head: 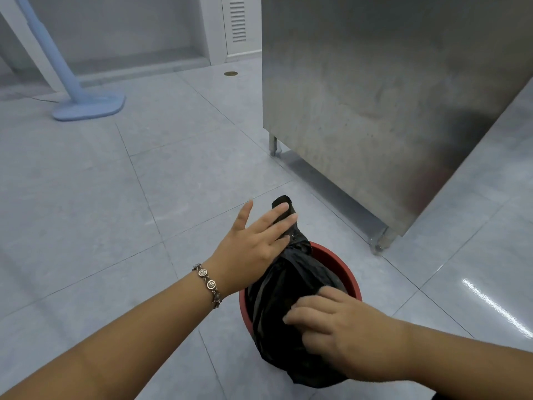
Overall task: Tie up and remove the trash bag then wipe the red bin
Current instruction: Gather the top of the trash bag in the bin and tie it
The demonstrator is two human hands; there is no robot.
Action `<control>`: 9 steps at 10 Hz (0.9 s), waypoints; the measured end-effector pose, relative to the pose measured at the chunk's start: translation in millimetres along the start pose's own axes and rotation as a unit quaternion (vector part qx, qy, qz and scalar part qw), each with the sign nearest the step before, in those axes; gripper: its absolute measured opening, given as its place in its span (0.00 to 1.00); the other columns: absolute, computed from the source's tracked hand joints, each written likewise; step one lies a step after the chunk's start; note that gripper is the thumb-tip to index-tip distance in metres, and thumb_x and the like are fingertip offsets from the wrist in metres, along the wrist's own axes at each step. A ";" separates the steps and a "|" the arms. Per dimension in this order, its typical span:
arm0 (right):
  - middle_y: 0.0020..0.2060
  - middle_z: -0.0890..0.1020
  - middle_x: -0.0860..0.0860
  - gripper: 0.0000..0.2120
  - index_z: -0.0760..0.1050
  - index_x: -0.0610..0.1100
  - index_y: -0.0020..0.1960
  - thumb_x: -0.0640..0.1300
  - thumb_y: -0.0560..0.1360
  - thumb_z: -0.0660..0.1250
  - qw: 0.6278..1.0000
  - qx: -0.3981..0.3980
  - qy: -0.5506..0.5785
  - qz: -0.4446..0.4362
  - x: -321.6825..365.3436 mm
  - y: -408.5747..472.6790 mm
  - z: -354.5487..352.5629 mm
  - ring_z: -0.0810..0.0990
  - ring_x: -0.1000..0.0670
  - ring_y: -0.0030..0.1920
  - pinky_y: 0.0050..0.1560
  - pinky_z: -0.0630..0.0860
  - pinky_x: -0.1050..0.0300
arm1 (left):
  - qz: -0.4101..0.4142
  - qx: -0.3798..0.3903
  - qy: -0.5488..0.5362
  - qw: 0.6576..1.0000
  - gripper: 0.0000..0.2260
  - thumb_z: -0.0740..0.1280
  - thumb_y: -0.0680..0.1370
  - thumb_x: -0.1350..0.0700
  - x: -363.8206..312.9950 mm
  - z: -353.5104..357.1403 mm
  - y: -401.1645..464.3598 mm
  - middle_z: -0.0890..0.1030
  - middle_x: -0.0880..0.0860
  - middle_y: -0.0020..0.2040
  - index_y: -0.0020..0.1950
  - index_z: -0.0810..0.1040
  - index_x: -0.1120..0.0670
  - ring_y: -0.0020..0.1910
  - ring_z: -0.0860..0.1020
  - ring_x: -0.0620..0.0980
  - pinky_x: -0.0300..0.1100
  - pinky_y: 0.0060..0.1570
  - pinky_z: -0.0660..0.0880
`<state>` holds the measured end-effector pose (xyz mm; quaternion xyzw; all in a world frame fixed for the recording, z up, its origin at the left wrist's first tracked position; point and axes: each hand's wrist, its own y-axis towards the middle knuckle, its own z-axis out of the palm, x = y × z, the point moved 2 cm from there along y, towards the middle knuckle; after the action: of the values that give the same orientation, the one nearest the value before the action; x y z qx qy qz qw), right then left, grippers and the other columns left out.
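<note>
A round red bin [343, 265] stands on the tiled floor at the lower middle of the head view. A black trash bag [284, 287] fills it and drapes over the near rim. The bag's top is gathered into a twisted neck rising at the far side. My left hand [253, 241], with a bracelet at the wrist, lies against that neck with fingers spread and extended, touching it without closing round it. My right hand [340, 327] pinches the bag's plastic at the near side, fingers curled into a fold.
A stainless steel cabinet [375, 96] on short legs stands just beyond and right of the bin. A light blue stand with a flat base [89, 105] sits on the floor at the far left. A small floor drain [230, 73] lies near the back wall.
</note>
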<state>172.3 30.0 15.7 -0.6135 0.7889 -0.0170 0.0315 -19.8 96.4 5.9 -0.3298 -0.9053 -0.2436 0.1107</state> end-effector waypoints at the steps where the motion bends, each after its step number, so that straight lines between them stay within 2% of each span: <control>1: 0.59 0.73 0.70 0.12 0.73 0.65 0.52 0.56 0.79 0.52 0.984 0.154 -0.059 0.062 12.2 -17.1 66.3 0.72 0.67 0.58 0.65 0.65 0.61 | -0.008 0.020 0.001 1.000 0.16 0.58 0.74 0.57 2.6 2.9 3.6 0.80 0.51 0.61 0.53 0.83 0.51 0.68 0.72 0.53 0.66 0.66 0.62; 2: 0.69 0.55 0.68 0.20 0.55 0.71 0.65 0.72 0.75 0.41 0.978 0.131 -0.102 0.129 34.8 -34.6 128.2 0.50 0.60 0.74 0.70 0.37 0.69 | 0.006 0.020 -0.016 1.000 0.17 0.57 0.74 0.58 0.9 7.2 7.6 0.83 0.51 0.57 0.54 0.83 0.51 0.64 0.76 0.53 0.63 0.61 0.69; 3: 0.77 0.42 0.38 0.42 0.36 0.41 0.77 0.68 0.75 0.42 0.945 0.168 -0.251 0.125 32.2 -10.6 143.3 0.35 0.39 0.76 0.73 0.36 0.59 | 0.016 0.014 -0.045 0.999 0.17 0.57 0.73 0.58 -4.0 11.3 9.9 0.83 0.52 0.56 0.54 0.83 0.53 0.62 0.78 0.54 0.56 0.58 0.75; 4: 0.71 0.57 0.25 0.69 0.50 0.23 0.71 0.76 0.53 0.64 0.924 0.209 -0.319 0.005 44.9 -3.4 137.5 0.49 0.51 0.77 0.75 0.46 0.58 | 0.014 0.001 -0.069 0.997 0.18 0.57 0.73 0.59 -10.1 11.9 8.4 0.83 0.53 0.56 0.54 0.83 0.54 0.61 0.79 0.54 0.53 0.56 0.77; 5: 0.69 0.72 0.61 0.39 0.70 0.55 0.69 0.66 0.61 0.72 0.938 0.235 -0.236 -0.098 35.4 11.9 121.3 0.64 0.63 0.71 0.72 0.53 0.58 | 0.013 -0.008 -0.087 0.996 0.18 0.56 0.74 0.60 -14.1 11.6 7.1 0.83 0.54 0.56 0.54 0.83 0.55 0.60 0.79 0.55 0.52 0.55 0.77; 6: 0.61 0.76 0.69 0.25 0.67 0.56 0.64 0.66 0.72 0.59 0.966 0.188 -0.175 0.002 24.6 26.0 113.2 0.67 0.66 0.68 0.75 0.51 0.48 | 0.012 -0.018 -0.098 0.995 0.18 0.56 0.74 0.60 -15.7 12.3 6.0 0.83 0.54 0.56 0.54 0.83 0.55 0.59 0.79 0.55 0.52 0.55 0.78; 7: 0.56 0.78 0.63 0.09 0.74 0.59 0.49 0.57 0.71 0.60 0.998 -0.017 -0.060 0.028 28.0 32.1 75.3 0.70 0.58 0.69 0.71 0.64 0.43 | -0.004 -0.016 -0.109 0.994 0.18 0.57 0.73 0.60 -13.3 15.8 4.3 0.83 0.54 0.56 0.54 0.83 0.55 0.58 0.80 0.55 0.51 0.54 0.78; 8: 0.48 0.81 0.59 0.03 0.79 0.53 0.38 0.51 0.68 0.68 0.973 -0.138 0.156 0.100 7.4 17.0 8.4 0.78 0.59 0.51 0.51 0.78 0.58 | -0.025 -0.023 -0.137 0.990 0.16 0.59 0.72 0.61 -8.2 16.3 4.5 0.85 0.55 0.52 0.52 0.84 0.56 0.51 0.83 0.56 0.48 0.47 0.81; 9: 0.42 0.82 0.55 0.02 0.78 0.48 0.38 0.44 0.70 0.69 0.865 -0.227 0.365 0.258 -34.9 5.8 -26.8 0.79 0.59 0.45 0.48 0.73 0.68 | -0.040 -0.040 -0.160 0.985 0.13 0.63 0.69 0.62 -2.4 9.9 4.9 0.85 0.55 0.46 0.48 0.85 0.56 0.45 0.84 0.56 0.45 0.41 0.82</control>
<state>173.3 65.0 43.0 -0.3277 0.8563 -0.0514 -0.3959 -15.1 103.5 -1.7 -0.3318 -0.9135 -0.2279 -0.0590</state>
